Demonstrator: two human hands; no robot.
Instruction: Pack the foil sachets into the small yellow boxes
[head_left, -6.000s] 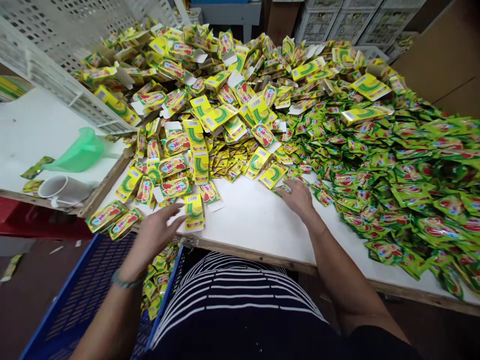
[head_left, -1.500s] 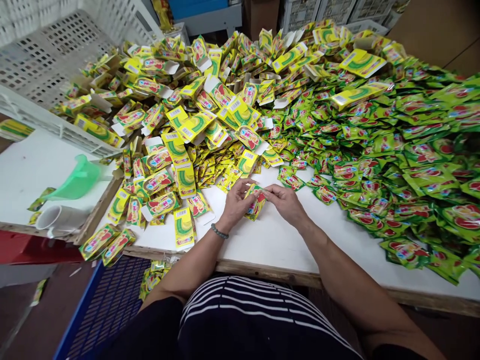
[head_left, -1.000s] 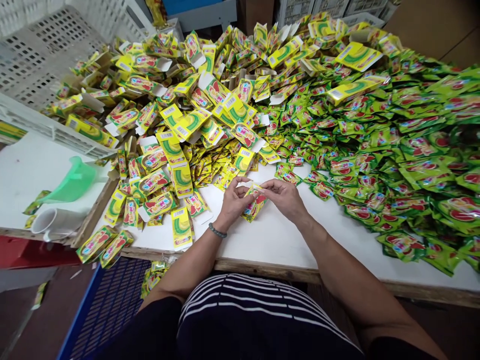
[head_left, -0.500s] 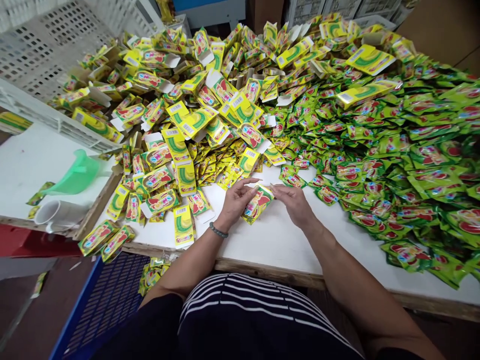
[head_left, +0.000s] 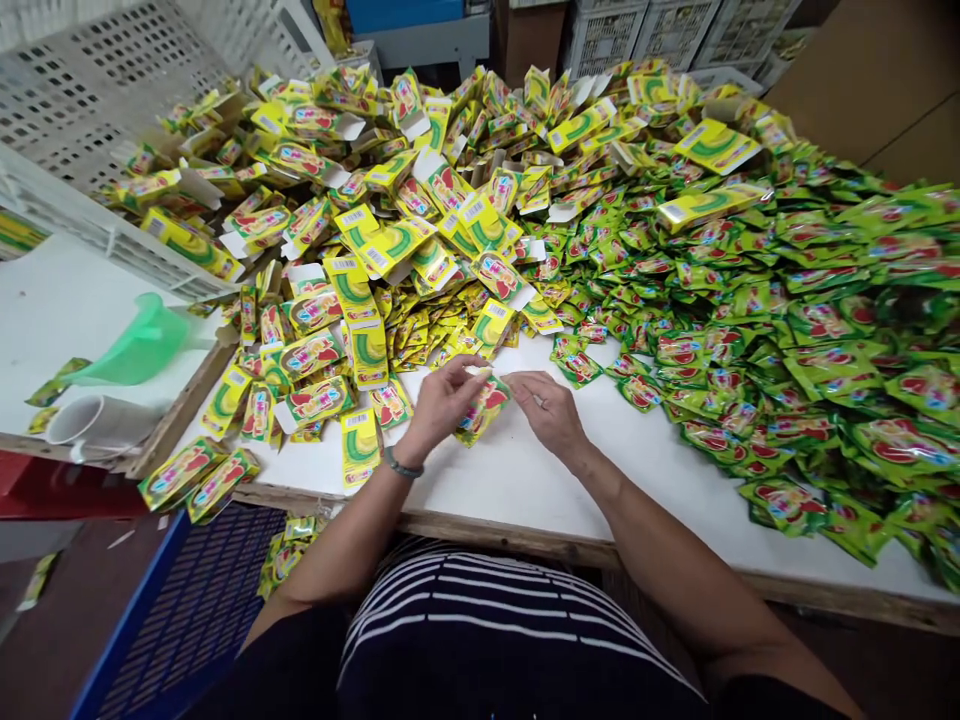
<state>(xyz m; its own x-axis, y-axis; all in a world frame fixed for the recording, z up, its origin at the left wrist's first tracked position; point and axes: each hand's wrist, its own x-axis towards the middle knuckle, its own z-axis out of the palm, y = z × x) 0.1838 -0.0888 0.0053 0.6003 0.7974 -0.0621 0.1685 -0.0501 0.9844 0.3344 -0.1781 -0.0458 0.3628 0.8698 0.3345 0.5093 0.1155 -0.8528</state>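
My left hand (head_left: 442,408) is closed round a small yellow-and-green printed carton (head_left: 482,412) with a watermelon picture on its face. The carton is tilted just above the white tabletop (head_left: 517,480). At its upper right end the fingertips of my right hand (head_left: 551,412) are pinched together against the edge; the flap there is mostly hidden. Left of my hands, a yellow carton (head_left: 361,447) lies flat beside more printed cartons (head_left: 315,398). Beyond my fingers are small yellow sachets (head_left: 420,330).
A heap of cartons (head_left: 390,245) covers the back, spilling from a tipped white plastic crate (head_left: 112,235). Green sachets (head_left: 757,340) are piled on the right. At left are a green scoop (head_left: 139,345) and white mug (head_left: 105,425). A blue basket (head_left: 184,600) stands below the table edge.
Both hands and the carton appear shifted left in the view, as the whole scene has also moved somewhat with the camera. The carton stays between both hands.
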